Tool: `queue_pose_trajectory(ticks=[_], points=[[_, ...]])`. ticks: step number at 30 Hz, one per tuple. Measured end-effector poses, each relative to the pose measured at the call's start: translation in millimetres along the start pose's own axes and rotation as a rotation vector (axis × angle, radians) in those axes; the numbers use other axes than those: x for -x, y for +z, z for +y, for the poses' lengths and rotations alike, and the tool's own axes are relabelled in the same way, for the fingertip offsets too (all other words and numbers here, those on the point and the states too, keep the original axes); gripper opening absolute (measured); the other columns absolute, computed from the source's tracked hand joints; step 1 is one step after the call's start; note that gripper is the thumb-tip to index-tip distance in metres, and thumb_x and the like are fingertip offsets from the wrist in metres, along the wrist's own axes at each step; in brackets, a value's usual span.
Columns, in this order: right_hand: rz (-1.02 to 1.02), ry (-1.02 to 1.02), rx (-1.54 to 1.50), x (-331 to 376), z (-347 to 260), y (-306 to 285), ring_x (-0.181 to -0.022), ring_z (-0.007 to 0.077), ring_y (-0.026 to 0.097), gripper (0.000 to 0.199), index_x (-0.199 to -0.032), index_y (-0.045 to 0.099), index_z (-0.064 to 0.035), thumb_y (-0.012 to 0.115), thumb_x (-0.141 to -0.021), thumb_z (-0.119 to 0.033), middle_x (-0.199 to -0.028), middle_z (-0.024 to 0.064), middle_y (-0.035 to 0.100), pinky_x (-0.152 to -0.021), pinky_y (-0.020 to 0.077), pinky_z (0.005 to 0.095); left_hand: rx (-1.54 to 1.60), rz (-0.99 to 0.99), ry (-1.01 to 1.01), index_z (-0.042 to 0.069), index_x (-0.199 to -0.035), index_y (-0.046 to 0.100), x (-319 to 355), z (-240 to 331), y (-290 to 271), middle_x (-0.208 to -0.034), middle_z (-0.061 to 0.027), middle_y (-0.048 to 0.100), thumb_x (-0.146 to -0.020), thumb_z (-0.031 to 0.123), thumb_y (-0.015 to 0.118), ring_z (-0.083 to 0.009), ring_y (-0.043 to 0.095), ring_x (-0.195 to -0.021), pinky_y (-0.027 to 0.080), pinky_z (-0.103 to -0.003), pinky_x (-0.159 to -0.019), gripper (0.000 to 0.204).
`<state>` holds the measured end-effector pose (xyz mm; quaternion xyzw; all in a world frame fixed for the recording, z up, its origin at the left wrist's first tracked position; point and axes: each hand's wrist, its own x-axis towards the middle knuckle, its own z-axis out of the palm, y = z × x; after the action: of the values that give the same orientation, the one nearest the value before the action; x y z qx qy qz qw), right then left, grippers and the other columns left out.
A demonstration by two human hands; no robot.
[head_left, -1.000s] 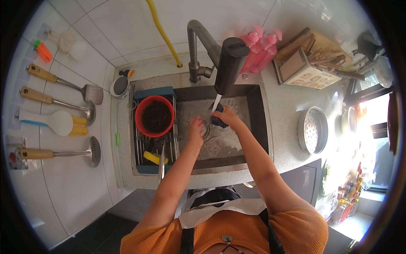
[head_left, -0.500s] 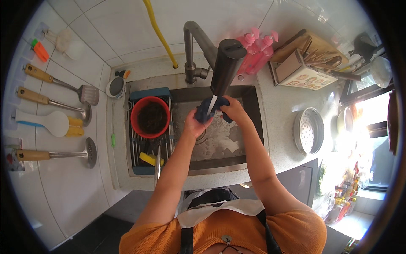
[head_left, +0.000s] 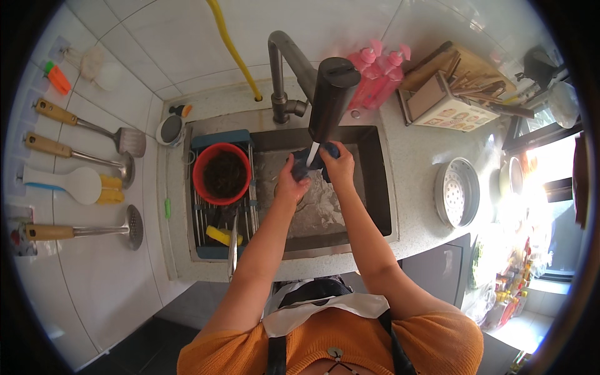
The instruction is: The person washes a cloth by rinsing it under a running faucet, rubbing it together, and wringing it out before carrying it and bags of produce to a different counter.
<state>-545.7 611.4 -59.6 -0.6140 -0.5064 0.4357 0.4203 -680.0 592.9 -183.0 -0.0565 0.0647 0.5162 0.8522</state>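
A dark blue cloth is bunched up between my two hands over the steel sink. A white stream of water falls onto it from the dark faucet head. My left hand grips the cloth from the left, fingers closed around its lower side. My right hand pinches its right part from above, just beside the stream. Some of the cloth is hidden behind my fingers. Water runs over the sink bottom below.
At the sink's left, a red bowl with dark stringy contents stands on a drying rack, near a yellow sponge. Pink pump bottles, a utensil holder and a perforated metal pan line the right. Cooking tools hang left.
My right hand has shifted slightly left and turned, bringing it closer to my left hand. The cloth is bunched differently under the water.
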Motion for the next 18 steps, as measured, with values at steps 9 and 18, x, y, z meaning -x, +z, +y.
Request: queue_pose_trajectory(ticks=[9,18], points=[[0.068,-0.466,0.162,55,10,29,-0.088,0.0296,0.055,0.027,-0.094,0.059,-0.0070,0.063,-0.067,-0.009,-0.090,0.0152,0.056,-0.075,0.0434,0.0354,-0.273,0.297,0.139,0.008,-0.089,0.053,4,-15,56,-0.081,-0.0052,0.056,-0.080,0.048,0.049,-0.0171,0.054,-0.068,0.045,-0.028,-0.059,0.041],[0.215,-0.186,0.421,-1,29,24,-0.079,0.0367,0.054,0.021,-0.087,0.056,-0.0077,0.058,-0.076,-0.026,-0.087,0.0155,0.054,-0.068,0.0424,0.0436,-0.434,0.770,0.233,0.010,-0.087,0.055,-3,-46,78,-0.079,-0.0028,0.055,-0.085,0.036,0.045,-0.0159,0.054,-0.069,0.044,-0.033,-0.061,0.028]])
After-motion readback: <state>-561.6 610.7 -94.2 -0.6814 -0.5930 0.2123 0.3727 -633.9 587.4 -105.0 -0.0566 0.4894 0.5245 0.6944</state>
